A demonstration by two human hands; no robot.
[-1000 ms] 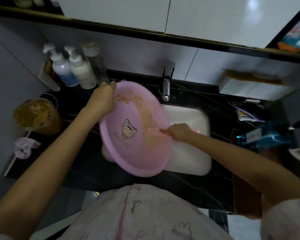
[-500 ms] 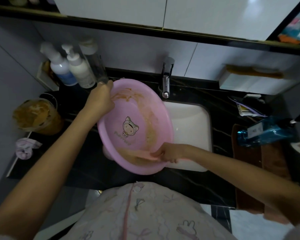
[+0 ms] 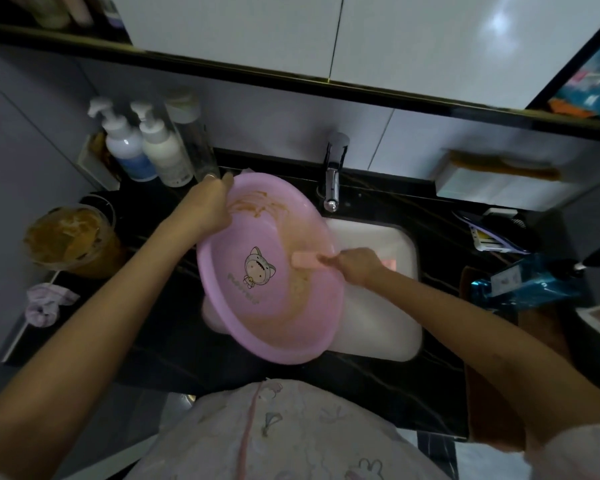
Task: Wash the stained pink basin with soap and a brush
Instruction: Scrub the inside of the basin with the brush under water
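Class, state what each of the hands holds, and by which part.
The left hand grips the pink basin by its far rim; right hand grips the brush by its handle.

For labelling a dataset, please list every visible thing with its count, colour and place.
basin: 1, pink with brown stains, tilted over the sink
brush: 1, pink, inside the basin
sink: 1, white, set in the counter
tap: 1, chrome, behind the sink
counter: 1, black, around the sink
pump bottles: 2, white, back left of counter
clear bottle: 1, transparent, beside the pump bottles
cup: 1, brown contents, left on the counter
cloth: 1, pale lilac, front left of counter
packet: 1, blue, right of the sink
left hand: 1, grips the basin's far rim
right hand: 1, holds the brush
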